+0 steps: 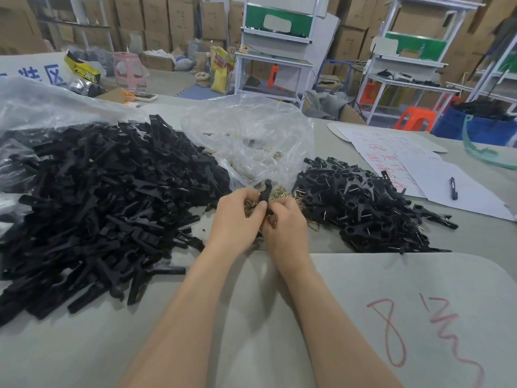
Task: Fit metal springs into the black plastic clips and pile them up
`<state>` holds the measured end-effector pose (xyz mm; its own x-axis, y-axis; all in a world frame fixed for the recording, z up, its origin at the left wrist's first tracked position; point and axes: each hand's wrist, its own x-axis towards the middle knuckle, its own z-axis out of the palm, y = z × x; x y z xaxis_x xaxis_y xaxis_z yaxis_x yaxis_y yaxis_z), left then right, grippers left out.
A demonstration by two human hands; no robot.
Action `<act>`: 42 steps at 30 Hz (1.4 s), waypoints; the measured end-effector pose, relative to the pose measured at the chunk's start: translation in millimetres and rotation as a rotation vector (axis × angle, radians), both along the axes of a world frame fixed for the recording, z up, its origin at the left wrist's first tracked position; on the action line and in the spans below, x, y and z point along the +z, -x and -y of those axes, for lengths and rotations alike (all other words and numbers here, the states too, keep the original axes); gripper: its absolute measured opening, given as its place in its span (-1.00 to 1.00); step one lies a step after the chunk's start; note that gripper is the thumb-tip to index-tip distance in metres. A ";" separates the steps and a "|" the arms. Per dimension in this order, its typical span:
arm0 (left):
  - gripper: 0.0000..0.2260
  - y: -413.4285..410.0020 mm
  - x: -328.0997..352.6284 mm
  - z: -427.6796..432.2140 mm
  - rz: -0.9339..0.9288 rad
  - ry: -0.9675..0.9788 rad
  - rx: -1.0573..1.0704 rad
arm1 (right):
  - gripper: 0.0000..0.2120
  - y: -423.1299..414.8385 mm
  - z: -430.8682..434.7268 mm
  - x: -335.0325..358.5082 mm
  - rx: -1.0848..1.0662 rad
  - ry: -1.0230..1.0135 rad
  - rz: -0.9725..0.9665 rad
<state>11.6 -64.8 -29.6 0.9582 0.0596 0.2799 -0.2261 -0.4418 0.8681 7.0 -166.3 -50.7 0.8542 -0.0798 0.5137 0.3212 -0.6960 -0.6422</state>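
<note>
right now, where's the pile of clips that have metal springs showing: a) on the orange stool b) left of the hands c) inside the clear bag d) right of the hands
d: the sprung-clip pile, wire ends sticking out, lies right of the left hand and right hand, which grip a black clip.

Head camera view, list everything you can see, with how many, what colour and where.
unfitted clips: one large heap, black, left side
fitted clips: one smaller heap, black, right side
springs: loose heap, brass, centre
clear bag: one, transparent, behind the springs
paper sheets: several, white with red writing, far right
pen: one, dark, on the paper sheets
held clip: one, black, between both hands
left hand: pinches held clip
right hand: grips held clip
</note>
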 end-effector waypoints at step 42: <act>-0.84 -3.6 -0.7 -2.0 -0.042 0.362 -0.064 | -0.77 -4.9 6.7 3.8 0.121 -0.580 -0.118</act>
